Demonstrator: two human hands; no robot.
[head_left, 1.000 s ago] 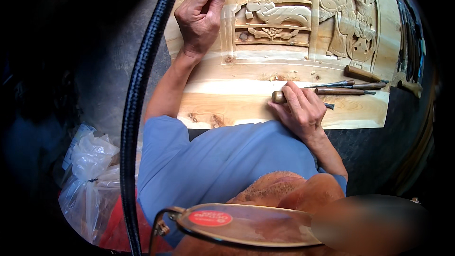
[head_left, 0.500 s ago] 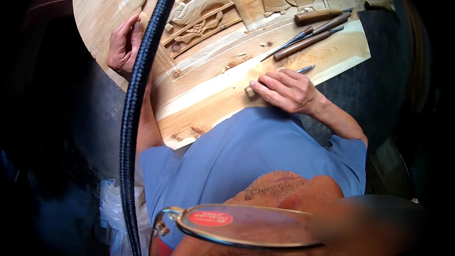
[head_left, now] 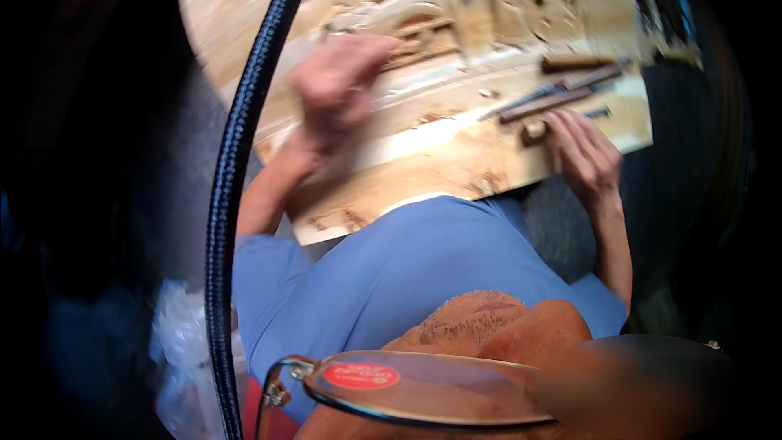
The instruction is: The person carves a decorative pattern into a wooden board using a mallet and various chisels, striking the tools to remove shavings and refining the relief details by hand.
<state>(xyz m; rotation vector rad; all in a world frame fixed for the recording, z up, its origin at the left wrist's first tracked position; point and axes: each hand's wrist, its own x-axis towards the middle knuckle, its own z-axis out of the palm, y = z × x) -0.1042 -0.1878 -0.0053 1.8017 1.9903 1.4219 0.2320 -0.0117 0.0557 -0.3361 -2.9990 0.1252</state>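
A pale wooden board [head_left: 383,187] with relief carving lies before me. Over its carved part my left hand [head_left: 338,85] is smeared by motion, so its fingers cannot be read. My right hand [head_left: 588,155] is at the board's right near edge, its fingers over a carving chisel [head_left: 533,132]. The chisel's wooden handle end sticks out left of the fingers and its metal tip to the right. Just beyond lie several more wooden-handled chisels [head_left: 547,103], side by side on the board.
A black braided cable [head_left: 224,195] crosses the view on the left. Small wood chips [head_left: 486,94] are scattered on the board. Clear plastic bags [head_left: 183,342] are at lower left. Dark tool-like shapes [head_left: 652,0] stand at the far right.
My right hand has moved right with the chisel, close to the other chisels. My left hand has swung right from the board's left side over the carving. The board sits further right in view.
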